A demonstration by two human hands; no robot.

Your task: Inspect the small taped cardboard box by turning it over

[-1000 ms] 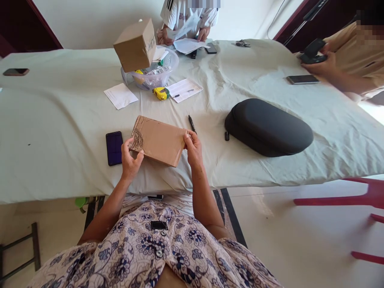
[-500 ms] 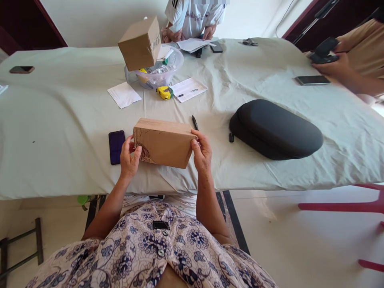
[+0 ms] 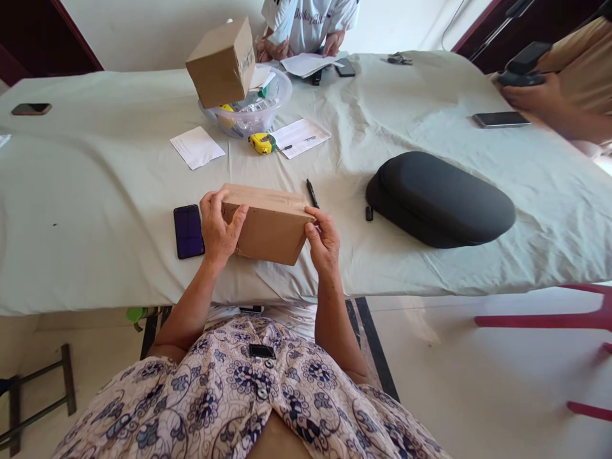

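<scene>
A brown cardboard box (image 3: 272, 233) is tilted between my two hands near the table's front edge. My left hand (image 3: 220, 229) grips its upper left corner, with the thumb across the front face and the fingers over the top. On the other side, my right hand (image 3: 324, 239) pinches the right end between thumb and fingers. A dark phone (image 3: 188, 231) lies just left of my left hand. Beyond my right hand is a black pen (image 3: 312, 193), its cap (image 3: 369, 213) lying apart beside a black hard case (image 3: 440, 199).
Another cardboard box (image 3: 222, 64) rests tilted on a clear plastic basin (image 3: 282, 95) of small items. A yellow tape measure (image 3: 262, 143) and papers (image 3: 197, 147) lie in front. A co-worker's hands (image 3: 280, 50) are at papers behind; another person (image 3: 540, 92) holds a dark object at right.
My left hand has moved up and right, from the box's lower left side to its upper left corner, covering the scribbled marks. My right hand keeps its hold.
</scene>
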